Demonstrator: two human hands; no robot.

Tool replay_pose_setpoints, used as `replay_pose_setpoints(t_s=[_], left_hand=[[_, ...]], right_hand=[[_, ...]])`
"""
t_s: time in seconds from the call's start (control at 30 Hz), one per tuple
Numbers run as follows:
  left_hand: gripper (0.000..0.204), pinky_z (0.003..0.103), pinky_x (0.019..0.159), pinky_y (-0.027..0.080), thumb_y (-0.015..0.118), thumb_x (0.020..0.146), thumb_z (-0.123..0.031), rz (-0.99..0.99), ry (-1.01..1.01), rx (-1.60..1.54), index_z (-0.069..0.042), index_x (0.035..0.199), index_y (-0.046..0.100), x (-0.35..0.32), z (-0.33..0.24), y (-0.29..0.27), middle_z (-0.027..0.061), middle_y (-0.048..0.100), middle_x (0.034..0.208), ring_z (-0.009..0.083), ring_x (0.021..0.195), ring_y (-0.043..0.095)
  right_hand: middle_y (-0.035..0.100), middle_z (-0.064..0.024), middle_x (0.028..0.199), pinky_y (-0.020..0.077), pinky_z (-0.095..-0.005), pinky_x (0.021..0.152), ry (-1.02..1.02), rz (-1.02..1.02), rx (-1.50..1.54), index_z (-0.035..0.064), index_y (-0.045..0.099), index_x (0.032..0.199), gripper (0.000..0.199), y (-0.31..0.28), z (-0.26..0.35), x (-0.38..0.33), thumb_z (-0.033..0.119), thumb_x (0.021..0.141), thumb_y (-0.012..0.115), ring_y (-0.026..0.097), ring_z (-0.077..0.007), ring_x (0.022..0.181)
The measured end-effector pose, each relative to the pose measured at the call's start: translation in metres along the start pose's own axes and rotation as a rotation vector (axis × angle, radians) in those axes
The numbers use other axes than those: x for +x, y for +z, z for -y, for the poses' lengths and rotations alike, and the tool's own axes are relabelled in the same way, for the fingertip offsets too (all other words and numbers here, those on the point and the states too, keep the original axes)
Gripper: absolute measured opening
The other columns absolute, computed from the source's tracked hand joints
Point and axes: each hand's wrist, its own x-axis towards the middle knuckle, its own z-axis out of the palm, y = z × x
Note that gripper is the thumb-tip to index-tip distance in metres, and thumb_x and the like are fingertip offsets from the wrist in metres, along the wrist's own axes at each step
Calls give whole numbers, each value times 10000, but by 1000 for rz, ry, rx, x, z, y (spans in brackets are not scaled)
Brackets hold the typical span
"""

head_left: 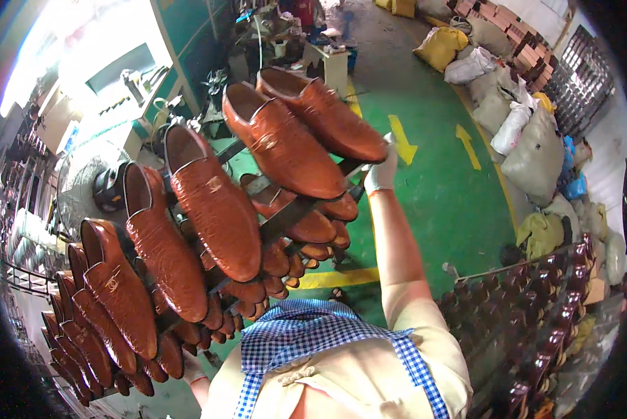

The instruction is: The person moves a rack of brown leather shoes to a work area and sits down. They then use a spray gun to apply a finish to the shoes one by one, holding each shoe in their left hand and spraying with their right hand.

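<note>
Right grip (pixel 381 171) of mine, at the rack's (pixel 284 219) upper-centre end, and left grip (pixel 193 369), lower left, are too hidden for me to tell if closed; a jolt could tip brown shoes (pixel 212 202), left of centre, off.

Reddish-brown shoes (pixel 212 206), blue-and-white checked apron (pixel 303 339).

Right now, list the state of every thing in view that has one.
Brown shoes: glossy, soles down, tiered on the rack.
Rack: loaded.
Right hand: gloved, at the rack's end, grip unclear.
Left hand: gloved, mostly hidden behind shoes.
Apron: worn.
Sacks: filled, piled along the right.
Fan: cannot tell if running.
</note>
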Motion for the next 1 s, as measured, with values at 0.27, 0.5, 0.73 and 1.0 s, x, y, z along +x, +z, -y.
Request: replay_pose_setpoints(t_s=[0.27,0.5,0.73,1.0], left_hand=[[178,265,643,467,639,994,-287,-94,-27,19,-110,978,654,-16,-51,20,33,654,874,138,780,613],[177,256,609,472,647,989,-284,-222,-60,37,-113,947,662,-60,-64,42,29,659,837,129,744,619],[179,246,575,478,654,984,-281,67,-368,-435,-116,916,670,-211,-99,133,26,664,799,121,709,624],[205,231,508,438,660,967,-267,1085,-731,-816,-124,822,638,-311,-269,272,-13,615,689,85,594,561]], right_hand=[[694,16,869,479,-271,559,18,139,-25,104,700,989,464,3,-4,38,470,1087,433,645,-95,695],[743,-51,1084,526,-319,917,113,281,-145,6,690,1215,549,0,-18,72,415,1123,335,695,-142,984],[688,-36,865,495,-329,724,-87,606,-589,-23,678,967,601,-3,-8,65,414,1133,301,582,-119,762],[564,-160,798,478,-384,747,14,1078,-435,-63,582,1028,381,-11,38,81,247,1106,376,533,-238,761]])
